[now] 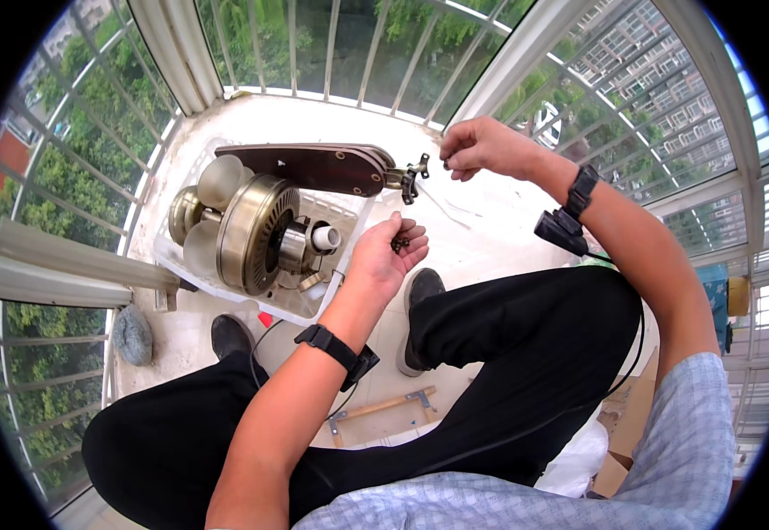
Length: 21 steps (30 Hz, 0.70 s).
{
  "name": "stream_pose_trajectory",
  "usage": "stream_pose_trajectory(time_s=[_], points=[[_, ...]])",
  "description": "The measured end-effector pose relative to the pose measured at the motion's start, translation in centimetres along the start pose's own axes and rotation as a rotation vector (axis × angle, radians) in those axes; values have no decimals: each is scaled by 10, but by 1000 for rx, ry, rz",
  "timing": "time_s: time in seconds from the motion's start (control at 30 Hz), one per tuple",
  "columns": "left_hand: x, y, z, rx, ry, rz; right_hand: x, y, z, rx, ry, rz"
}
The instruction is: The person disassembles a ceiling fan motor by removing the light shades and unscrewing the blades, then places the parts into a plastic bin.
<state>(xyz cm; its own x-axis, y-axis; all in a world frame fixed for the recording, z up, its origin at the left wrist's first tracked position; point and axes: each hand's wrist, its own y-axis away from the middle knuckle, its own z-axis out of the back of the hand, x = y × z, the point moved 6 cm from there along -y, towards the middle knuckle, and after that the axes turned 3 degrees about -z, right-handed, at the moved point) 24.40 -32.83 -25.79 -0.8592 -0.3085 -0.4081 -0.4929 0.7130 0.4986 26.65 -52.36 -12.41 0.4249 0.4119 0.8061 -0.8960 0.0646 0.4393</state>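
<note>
My left hand (383, 254) lies palm up with fingers curled, cupping several small dark screw-like pieces (400, 245). At the upper right, my right hand (490, 148) pinches a tiny dark piece (446, 163) between thumb and fingertips; its exact kind is too small to tell. Just left of those fingertips are the bronze blade brackets (414, 179) at the end of stacked brown ceiling fan blades (309, 166). Beneath the blades, a brass-coloured ceiling fan motor (252, 231) with frosted glass lampshades (224, 181) rests in a white plastic basket (208, 287).
Barred windows surround this balcony corner. A grey stone (133, 336) sits by the left window frame. Between my legs lies a small wooden frame with metal corners (384, 408) on the floor. Cardboard (627, 420) and a white plastic bag (579, 455) are at my right. Cables run from both wrist straps.
</note>
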Motion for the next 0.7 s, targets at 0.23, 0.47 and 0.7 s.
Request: stream_pose_trajectory(time_s=[0.23, 0.47, 0.7], points=[[-13, -7, -14, -48, -40, -23, -23, -23, -10, 50, -169, 4], [-10, -13, -12, -46, -53, -5, -43, -36, -34, 78, -330, 96], [-8, -15, -8, -69, -55, -3, -53, -41, -42, 66, -461, 159]])
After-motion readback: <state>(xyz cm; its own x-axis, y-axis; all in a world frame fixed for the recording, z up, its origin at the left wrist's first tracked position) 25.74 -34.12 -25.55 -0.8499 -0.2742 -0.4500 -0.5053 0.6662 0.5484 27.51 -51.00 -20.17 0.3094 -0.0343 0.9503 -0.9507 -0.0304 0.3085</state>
